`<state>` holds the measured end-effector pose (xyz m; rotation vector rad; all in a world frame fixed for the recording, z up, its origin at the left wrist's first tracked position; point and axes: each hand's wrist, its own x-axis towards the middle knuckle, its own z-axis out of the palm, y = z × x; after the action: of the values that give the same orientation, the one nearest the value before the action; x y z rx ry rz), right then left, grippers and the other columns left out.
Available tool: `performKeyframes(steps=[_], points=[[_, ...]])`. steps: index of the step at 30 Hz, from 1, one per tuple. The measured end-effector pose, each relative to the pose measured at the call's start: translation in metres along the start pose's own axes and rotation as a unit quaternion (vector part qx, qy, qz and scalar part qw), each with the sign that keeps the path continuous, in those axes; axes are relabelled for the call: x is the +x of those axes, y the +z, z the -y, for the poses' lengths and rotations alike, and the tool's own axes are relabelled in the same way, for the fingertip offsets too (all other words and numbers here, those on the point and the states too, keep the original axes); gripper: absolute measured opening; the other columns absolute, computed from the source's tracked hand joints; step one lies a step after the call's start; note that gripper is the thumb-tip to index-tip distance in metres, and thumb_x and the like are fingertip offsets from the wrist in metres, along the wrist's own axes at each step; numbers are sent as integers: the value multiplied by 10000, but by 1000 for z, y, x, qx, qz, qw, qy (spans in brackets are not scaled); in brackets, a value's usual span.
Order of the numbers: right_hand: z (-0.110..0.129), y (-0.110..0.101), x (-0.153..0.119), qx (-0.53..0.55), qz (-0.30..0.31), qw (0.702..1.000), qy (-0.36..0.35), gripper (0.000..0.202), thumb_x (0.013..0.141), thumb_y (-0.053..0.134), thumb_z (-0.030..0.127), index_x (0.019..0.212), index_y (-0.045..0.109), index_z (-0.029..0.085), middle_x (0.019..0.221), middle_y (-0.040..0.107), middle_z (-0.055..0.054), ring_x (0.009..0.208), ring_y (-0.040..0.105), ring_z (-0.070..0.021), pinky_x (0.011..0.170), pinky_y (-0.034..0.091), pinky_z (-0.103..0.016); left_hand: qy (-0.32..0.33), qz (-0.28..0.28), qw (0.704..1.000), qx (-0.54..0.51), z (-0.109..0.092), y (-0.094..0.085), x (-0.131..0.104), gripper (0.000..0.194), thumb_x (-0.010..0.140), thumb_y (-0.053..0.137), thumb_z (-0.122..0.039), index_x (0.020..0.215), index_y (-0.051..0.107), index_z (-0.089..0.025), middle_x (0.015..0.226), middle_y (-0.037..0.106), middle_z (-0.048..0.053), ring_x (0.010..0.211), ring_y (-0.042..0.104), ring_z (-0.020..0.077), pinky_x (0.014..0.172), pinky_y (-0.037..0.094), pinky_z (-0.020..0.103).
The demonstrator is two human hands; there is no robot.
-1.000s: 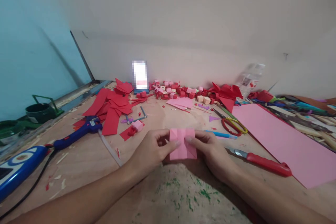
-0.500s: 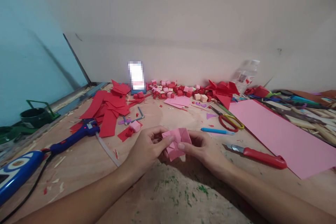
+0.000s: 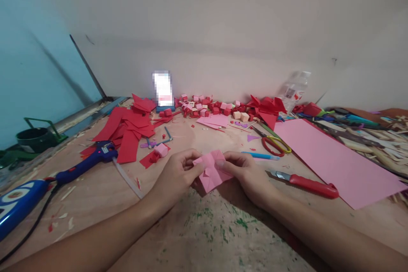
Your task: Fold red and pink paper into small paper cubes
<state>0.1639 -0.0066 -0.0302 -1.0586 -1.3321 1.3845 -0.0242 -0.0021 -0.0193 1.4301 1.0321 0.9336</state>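
A creased piece of pink paper (image 3: 213, 174), folded into a roughly square shape, is held up between both hands over the table. My left hand (image 3: 183, 172) pinches its left side, thumb on top and fingers behind. On the other side, my right hand (image 3: 244, 172) grips the right edge, with the thumb pressing on the upper face. A small flap stands up near the middle of the paper. The fingers underneath are partly hidden. Just beyond my right hand lies a blue pen (image 3: 263, 156), and a red-handled utility knife (image 3: 314, 185) rests to its right.
A blue glue gun (image 3: 86, 161) with its cord lies left, beside red paper strips (image 3: 129, 129). Small folded paper cubes (image 3: 204, 106) are heaped at the back near a lit phone (image 3: 163, 89). Scissors (image 3: 276, 144), a large pink sheet (image 3: 334, 161) and a plastic bottle (image 3: 295, 91) are right.
The pink paper has turned and lies more opened out, with a corner now pointing toward me. Both hands still hold it. The whole view has shifted slightly.
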Motion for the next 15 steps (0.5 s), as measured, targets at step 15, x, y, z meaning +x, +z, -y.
performKeyframes(steps=[15], points=[[4, 2, -1, -55, -13, 998, 23, 236, 771, 756, 397, 785, 773, 162, 748, 699, -30, 672, 558, -179, 649, 408, -291, 180, -105, 961, 184, -21, -2, -14, 206, 888, 634, -384, 979, 714, -217, 992, 703, 56, 886, 620, 211, 778, 501, 318]])
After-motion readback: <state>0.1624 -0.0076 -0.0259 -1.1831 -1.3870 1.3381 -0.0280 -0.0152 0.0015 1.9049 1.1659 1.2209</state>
